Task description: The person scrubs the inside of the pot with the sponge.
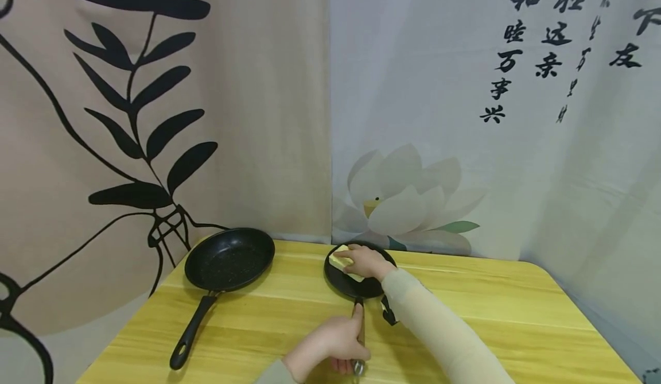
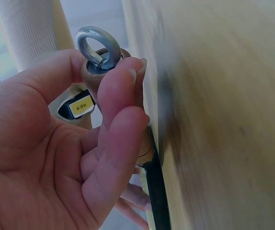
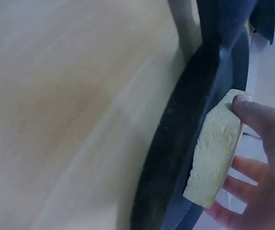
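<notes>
Right hand (image 1: 365, 260) over the small pan (image 1: 342, 283) pinches a pale yellow sponge (image 3: 214, 148), its thumb on one face near the sponge's end. The sponge is within the small pan, toward its far left; how firmly it presses there, I cannot tell. Just nearer than the small pan, the left hand (image 1: 338, 338) curls round its slim handle (image 2: 146, 154), close to the metal ring (image 2: 109, 40) at the tip. Well left of the small pan lies a larger pan (image 1: 229, 258); beneath both is a wooden table (image 1: 516, 303), its far edge just beyond the small pan.

If the left hold slackened, a hard rub could swivel or tip the small pan, or push it past that edge. Pinched near one end, the sponge might also twist from the thumb.
</notes>
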The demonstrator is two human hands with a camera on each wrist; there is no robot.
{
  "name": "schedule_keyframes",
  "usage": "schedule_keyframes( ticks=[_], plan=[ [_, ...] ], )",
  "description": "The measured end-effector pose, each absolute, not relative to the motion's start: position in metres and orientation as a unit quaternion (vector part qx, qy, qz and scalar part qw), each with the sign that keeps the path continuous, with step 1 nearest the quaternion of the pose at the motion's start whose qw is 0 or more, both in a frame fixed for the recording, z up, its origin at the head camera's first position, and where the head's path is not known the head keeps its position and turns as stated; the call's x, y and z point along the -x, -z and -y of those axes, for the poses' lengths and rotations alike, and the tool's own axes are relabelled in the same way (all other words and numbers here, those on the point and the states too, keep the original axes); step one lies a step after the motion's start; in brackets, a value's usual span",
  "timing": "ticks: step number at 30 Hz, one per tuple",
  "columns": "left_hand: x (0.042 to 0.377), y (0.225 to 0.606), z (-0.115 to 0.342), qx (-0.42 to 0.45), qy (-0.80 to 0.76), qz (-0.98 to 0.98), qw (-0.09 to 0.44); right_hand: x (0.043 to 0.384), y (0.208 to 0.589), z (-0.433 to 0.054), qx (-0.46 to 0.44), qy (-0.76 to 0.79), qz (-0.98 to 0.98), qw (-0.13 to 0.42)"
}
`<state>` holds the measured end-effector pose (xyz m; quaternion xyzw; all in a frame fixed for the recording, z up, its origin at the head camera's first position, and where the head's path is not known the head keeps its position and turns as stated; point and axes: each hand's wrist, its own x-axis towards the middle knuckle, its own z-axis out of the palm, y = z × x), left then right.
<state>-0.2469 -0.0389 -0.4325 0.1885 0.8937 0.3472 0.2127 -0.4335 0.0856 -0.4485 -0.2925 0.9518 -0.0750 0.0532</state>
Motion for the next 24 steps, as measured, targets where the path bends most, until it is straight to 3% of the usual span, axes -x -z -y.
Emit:
schedule_keyframes(
  ticks=[18,24],
  plan=[
    [0.247,0.434,0.036,-0.18,-0.362,-0.887,0.225,0.441,0.448,-0.098,0.256,0.11,-0.958,0.06],
    [0.244,0.434,0.035,-0.176,-0.353,-0.896,0.205,0.445,0.448,-0.107,0.254,0.119,-0.958,0.052]
  ],
)
